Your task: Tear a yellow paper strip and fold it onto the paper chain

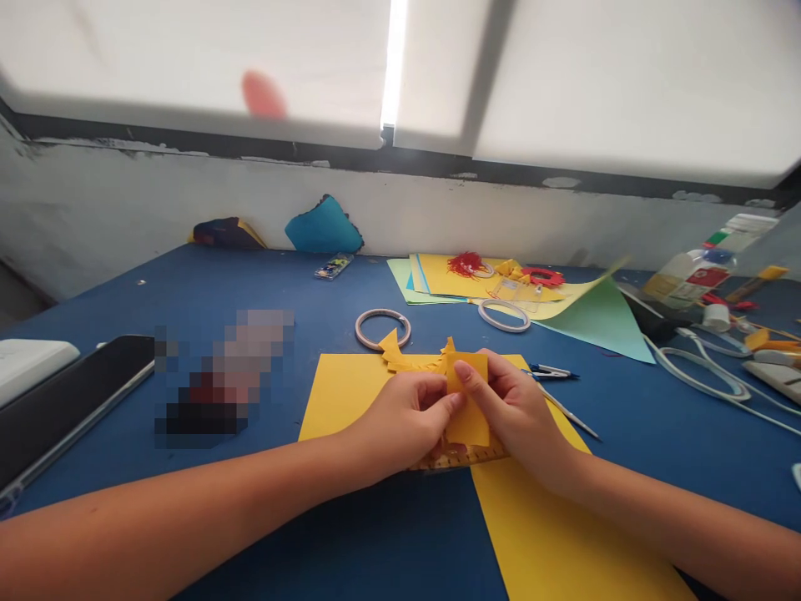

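Blue table (188,292), paper piece (468,401) between fingers (451,402)

- Table (250,284): deep blue.
- Sheet (350,388) and folded piece (468,401): plain orange-yellow.
- Paper stack (438,280): yellow over pale green and blue.
- Triangle (601,321): mint green.
- Fringe (464,264): red.
- Cloth (324,227): teal.
- Tape rings (383,328): whitish.
- Wall (125,209): white, black band above.
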`<action>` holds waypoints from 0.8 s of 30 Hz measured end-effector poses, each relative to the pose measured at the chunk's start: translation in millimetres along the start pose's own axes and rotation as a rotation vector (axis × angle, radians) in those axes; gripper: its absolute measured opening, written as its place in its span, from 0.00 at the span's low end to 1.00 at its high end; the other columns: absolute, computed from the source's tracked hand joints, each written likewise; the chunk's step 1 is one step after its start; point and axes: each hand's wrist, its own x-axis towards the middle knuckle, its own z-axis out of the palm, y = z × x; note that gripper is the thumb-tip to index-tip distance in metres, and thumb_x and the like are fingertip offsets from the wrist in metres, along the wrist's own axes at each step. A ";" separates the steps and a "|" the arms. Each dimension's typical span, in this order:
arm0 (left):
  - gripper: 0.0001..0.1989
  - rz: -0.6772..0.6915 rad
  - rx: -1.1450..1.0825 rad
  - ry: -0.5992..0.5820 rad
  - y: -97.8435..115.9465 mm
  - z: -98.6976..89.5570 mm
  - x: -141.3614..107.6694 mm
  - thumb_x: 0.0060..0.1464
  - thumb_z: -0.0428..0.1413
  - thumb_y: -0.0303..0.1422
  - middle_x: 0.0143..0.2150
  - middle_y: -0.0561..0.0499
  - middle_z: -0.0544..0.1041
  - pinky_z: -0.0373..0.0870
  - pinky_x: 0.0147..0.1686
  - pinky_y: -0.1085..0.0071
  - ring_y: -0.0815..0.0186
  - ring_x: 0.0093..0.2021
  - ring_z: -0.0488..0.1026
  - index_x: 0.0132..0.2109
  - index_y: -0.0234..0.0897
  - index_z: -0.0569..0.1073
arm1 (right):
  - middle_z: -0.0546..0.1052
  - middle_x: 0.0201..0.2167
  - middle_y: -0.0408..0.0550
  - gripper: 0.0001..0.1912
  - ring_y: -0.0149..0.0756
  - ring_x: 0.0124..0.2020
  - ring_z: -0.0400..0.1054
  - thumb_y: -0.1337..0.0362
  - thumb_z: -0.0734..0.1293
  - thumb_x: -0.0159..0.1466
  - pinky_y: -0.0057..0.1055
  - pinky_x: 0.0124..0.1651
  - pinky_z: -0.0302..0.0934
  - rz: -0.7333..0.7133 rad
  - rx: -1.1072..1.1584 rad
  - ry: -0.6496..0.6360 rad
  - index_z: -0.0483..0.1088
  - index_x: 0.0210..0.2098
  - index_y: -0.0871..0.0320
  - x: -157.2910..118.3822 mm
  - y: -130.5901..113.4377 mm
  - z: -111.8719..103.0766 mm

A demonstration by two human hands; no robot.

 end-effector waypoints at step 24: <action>0.14 -0.018 0.071 0.067 1.9 2.6 -2.4 0.55 0.47 0.38 0.16 0.57 0.62 0.56 0.17 0.76 0.73 0.17 0.61 0.26 0.35 0.64 | 0.63 0.23 0.41 0.18 0.29 0.23 0.57 0.47 0.63 0.57 0.24 0.22 0.56 0.044 0.020 -0.026 0.59 0.26 0.56 1.1 -0.9 -1.7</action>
